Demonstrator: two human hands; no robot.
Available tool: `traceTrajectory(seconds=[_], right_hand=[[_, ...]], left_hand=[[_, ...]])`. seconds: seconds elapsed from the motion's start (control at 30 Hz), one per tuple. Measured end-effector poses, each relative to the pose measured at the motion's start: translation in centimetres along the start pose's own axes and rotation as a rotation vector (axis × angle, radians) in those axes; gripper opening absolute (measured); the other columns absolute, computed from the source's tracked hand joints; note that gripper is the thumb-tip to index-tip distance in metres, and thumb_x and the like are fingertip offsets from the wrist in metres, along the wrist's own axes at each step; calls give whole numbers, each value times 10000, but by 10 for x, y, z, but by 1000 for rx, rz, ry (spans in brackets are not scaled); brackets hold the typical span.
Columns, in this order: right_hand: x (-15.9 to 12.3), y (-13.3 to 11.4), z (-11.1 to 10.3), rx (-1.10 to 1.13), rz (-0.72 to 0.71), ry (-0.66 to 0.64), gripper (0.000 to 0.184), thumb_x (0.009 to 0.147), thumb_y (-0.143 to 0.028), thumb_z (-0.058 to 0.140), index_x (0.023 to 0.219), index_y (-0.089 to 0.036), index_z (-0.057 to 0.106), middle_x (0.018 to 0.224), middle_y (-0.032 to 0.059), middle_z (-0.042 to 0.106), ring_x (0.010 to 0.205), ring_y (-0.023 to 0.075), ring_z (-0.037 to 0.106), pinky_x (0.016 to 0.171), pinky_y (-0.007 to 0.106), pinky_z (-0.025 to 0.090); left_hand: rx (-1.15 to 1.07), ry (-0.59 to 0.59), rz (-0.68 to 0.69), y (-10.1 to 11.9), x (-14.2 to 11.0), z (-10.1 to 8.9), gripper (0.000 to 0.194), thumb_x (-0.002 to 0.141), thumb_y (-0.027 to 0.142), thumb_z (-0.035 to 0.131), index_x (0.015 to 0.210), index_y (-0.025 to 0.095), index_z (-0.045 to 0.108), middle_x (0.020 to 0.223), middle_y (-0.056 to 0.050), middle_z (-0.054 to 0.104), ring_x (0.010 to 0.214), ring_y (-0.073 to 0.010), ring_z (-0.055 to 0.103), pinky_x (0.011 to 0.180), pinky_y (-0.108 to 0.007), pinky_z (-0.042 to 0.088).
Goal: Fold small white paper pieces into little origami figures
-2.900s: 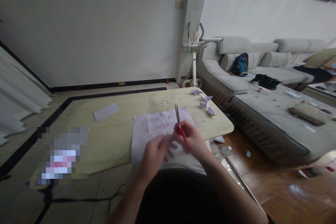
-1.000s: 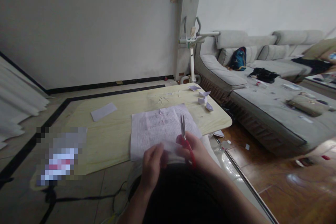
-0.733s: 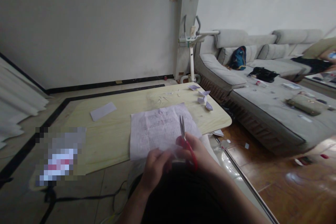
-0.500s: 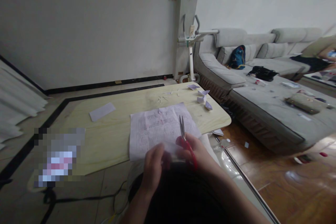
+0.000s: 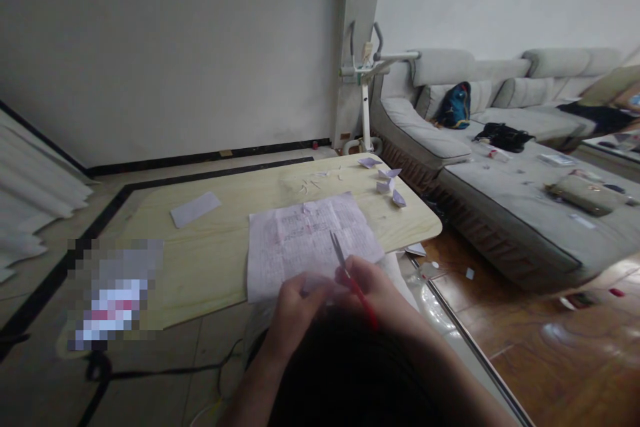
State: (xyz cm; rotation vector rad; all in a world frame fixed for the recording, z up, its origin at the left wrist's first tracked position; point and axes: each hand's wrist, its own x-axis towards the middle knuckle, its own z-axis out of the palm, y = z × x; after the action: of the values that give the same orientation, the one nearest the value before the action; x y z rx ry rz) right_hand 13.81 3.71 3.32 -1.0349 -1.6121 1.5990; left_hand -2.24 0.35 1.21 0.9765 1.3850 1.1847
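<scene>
Red-handled scissors (image 5: pixel 364 300) are gripped in my right hand (image 5: pixel 383 290), with the blades together and pointing up and away over the printed sheet. My left hand (image 5: pixel 295 313) is closed beside it, its fingertips meeting those of the right hand. A small piece of pale paper (image 5: pixel 314 280) shows between the hands, blurred and partly covered by the fingers. Beyond them a large creased printed sheet (image 5: pixel 280 260) lies on the wooden table. Several small folded paper shapes (image 5: pixel 385 185) stand at the table's far right corner, and thin paper scraps (image 5: pixel 309 185) lie near its far edge.
A blank paper strip (image 5: pixel 195 209) lies on the left of the table (image 5: pixel 210 260), near a pixelated patch. To the right is a grey sofa (image 5: pixel 505 213) with a blue backpack (image 5: pixel 457 107) and other bags. A person (image 5: pixel 610 100) sits at the far right.
The scissors have tilted left, with their tips lower. My hands have drawn together, and the paper piece between them is more covered than before.
</scene>
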Motion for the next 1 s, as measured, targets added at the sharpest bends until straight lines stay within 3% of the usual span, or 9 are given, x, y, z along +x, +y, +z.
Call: traceTrajectory(seconds=[0.2, 0.3, 0.47, 0.7, 0.83, 1.0], right_hand=[[2, 4, 3, 68, -13, 122, 221, 700, -163, 721, 765, -182, 510, 695, -50, 515, 632, 113, 464, 570, 225, 365], [3, 3, 5, 95, -26, 169, 272, 698, -201, 756, 740, -187, 488, 664, -61, 481, 602, 103, 437, 545, 216, 344], [1, 6, 6, 122, -89, 154, 293, 712, -207, 743, 768, -200, 455, 656, -74, 455, 569, 92, 396, 509, 204, 317], [0, 15, 3, 42, -147, 123, 221, 740, -135, 673, 790, -200, 467, 667, -64, 488, 584, 100, 439, 515, 203, 338], [0, 11, 4, 58, -96, 132, 216, 731, -148, 665, 783, -202, 463, 662, -66, 482, 581, 100, 437, 510, 202, 337], [2, 5, -7, 93, -51, 188, 218, 688, -182, 675, 757, -200, 468, 669, -62, 472, 583, 100, 427, 521, 213, 336]], left_hand=[[-5, 116, 115, -3, -3, 5, 203, 735, 346, 686, 634, 170, 676, 451, 48, 540, 429, -105, 499, 430, -192, 367], [-16, 63, 142, -2, -5, 6, 202, 746, 325, 687, 618, 168, 696, 446, 51, 524, 435, -93, 470, 443, -190, 358], [-31, -31, 25, -5, -1, -2, 212, 746, 353, 712, 663, 160, 739, 464, 30, 577, 434, -91, 472, 440, -192, 342], [-13, -242, -101, -18, 9, -22, 409, 808, 461, 672, 570, 128, 692, 463, -22, 618, 426, -98, 519, 446, -199, 350], [-136, -230, -141, -20, 10, -19, 426, 800, 515, 662, 676, 113, 728, 465, -32, 631, 418, -118, 558, 418, -199, 347], [-229, -93, -65, -19, 14, -25, 504, 848, 589, 569, 777, 119, 737, 533, -22, 649, 413, -129, 579, 404, -215, 386]])
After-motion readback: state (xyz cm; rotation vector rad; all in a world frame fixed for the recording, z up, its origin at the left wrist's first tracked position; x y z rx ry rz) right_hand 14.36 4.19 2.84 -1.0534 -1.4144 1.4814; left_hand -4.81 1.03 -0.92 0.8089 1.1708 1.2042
